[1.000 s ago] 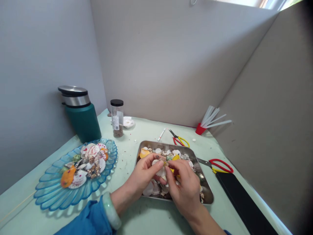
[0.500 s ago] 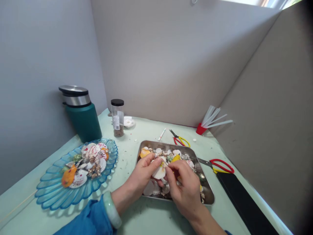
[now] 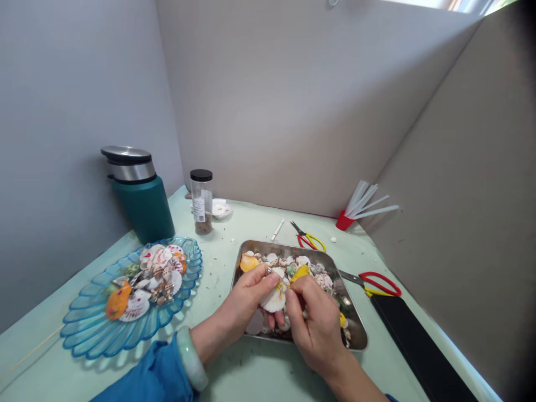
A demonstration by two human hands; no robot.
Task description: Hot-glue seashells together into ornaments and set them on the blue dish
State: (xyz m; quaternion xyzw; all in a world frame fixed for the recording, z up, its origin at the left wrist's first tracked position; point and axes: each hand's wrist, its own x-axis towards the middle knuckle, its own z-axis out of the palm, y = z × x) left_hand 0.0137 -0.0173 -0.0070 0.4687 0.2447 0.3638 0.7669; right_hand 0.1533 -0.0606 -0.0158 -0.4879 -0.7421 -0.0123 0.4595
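Note:
A white scallop shell [image 3: 274, 298] with yellow marks on it is pinched in my left hand [image 3: 255, 287], thumb on top and fingers underneath. Close beside the shell's right edge, the thumb and forefinger of my right hand [image 3: 314, 318] are pressed together; whatever sits between them is too small to make out. Both hands are over a metal tray [image 3: 358, 335] filled with small shells and sea snails. A yellow shell [image 3: 300, 273] lies in the tray just beyond my right fingers, and an orange shell [image 3: 248, 262] rests in its far left corner.
At left stands a blue scalloped plate [image 3: 90, 329] heaped with shells, with a green flask [image 3: 144, 206] behind it. A clear jar [image 3: 201, 201], a marker [image 3: 277, 230], small scissors [image 3: 309, 237], larger scissors [image 3: 379, 283], a black slab [image 3: 419, 346] and a red cup [image 3: 344, 221] holding glue sticks surround the tray.
My right hand has drawn slightly away from the shell, to the right and down. The shell in my left hand has tipped a little, showing more of its face.

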